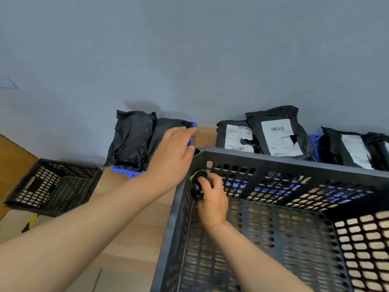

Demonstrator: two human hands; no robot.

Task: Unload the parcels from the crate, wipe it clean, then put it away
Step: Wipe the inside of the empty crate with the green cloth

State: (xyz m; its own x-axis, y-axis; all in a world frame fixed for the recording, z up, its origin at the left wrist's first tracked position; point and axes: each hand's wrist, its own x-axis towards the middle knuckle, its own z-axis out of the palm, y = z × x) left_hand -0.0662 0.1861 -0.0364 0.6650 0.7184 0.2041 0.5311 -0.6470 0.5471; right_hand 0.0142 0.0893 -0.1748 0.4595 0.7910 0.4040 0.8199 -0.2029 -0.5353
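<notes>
A large dark grey perforated crate (294, 161) fills the lower right, with nothing inside but my right hand. My right hand (212, 199) is inside it at the far left corner, gripping a bunched black cloth with a green edge (197, 182) against the wall. My left hand (174, 152) is outside the crate, its fingers on the crate's far left corner, next to black parcels (134, 138) lying on a blue tray (126, 171). More black parcels with white labels (277, 133) lean against the wall behind the crate.
A smaller black crate (52, 186) sits at the left on the floor or a lower surface. A light wooden table (130, 218) carries everything else. A plain grey wall (189, 49) rises right behind. Another blue tray (314, 138) shows between the labelled parcels.
</notes>
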